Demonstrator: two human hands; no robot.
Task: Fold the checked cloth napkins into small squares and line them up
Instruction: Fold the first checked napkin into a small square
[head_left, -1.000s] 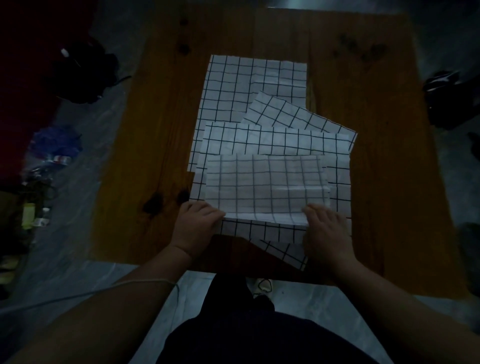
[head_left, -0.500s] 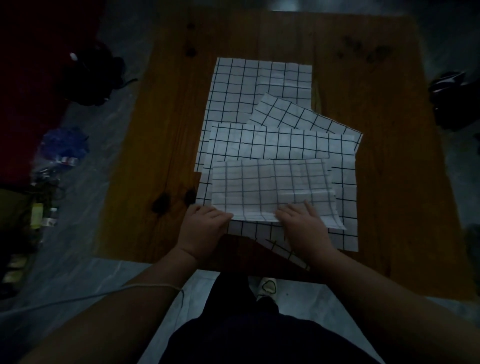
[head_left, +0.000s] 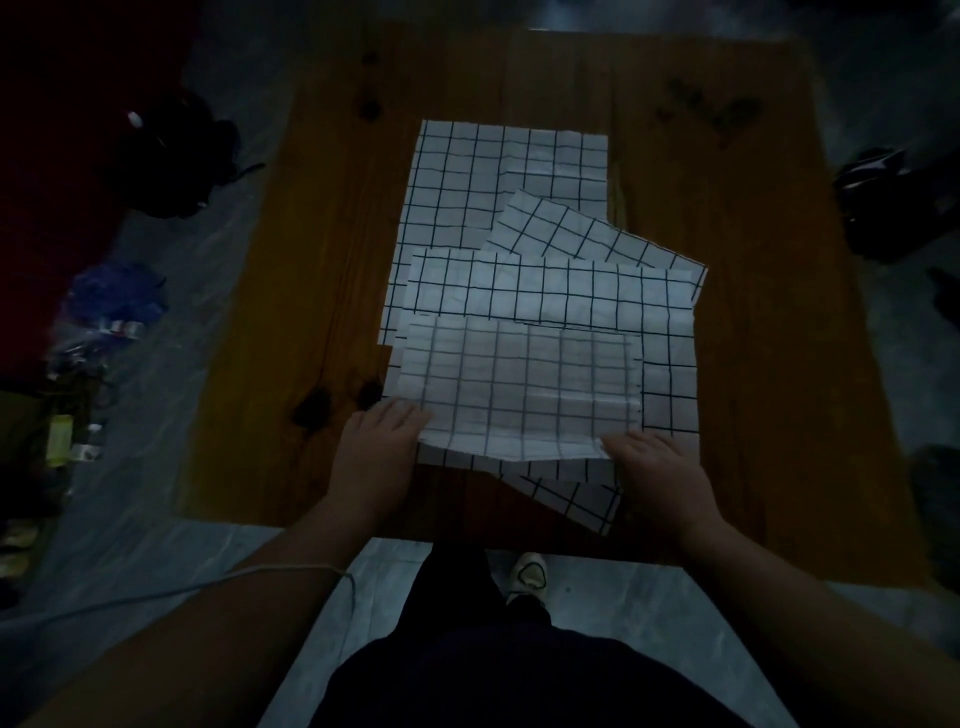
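**Stage:** early, by my judgement.

**Left hand**: it lies low at the near side of the brown wooden bench. The fingers are fairly straight, and the fingertips touch the near-left corner of the white, black-checked cloth napkin on top of the pile. No pinch is evident, though the light is poor.

**Top napkin:** it is doubled into a wide rectangle, with its grid showing faintly, as if the reverse side faces up. It lies at the near middle of the bench, over the other cloths. I judge it to be one fold in. It is not yet a small square, so at least one more fold is due, probably across its length.

**Remaining stock:** open checked napkins lie under and beyond it, overlapping one another.
- A large far sheet lies at the back.
- A wide sheet lies directly behind the top napkin.
- A loose near corner reaches towards the near edge of the bench.
- A skewed sheet lies across the right of the far one.

Which sheet the near corner belongs to cannot be told, so the count stands at three or more. None is folded small. No finished squares are seen and no row has been started.

**Right hand**: it is at the near-right corner of the top napkin, with the fingertips meeting the cloth edge. Whether it pinches or only presses cannot be told.
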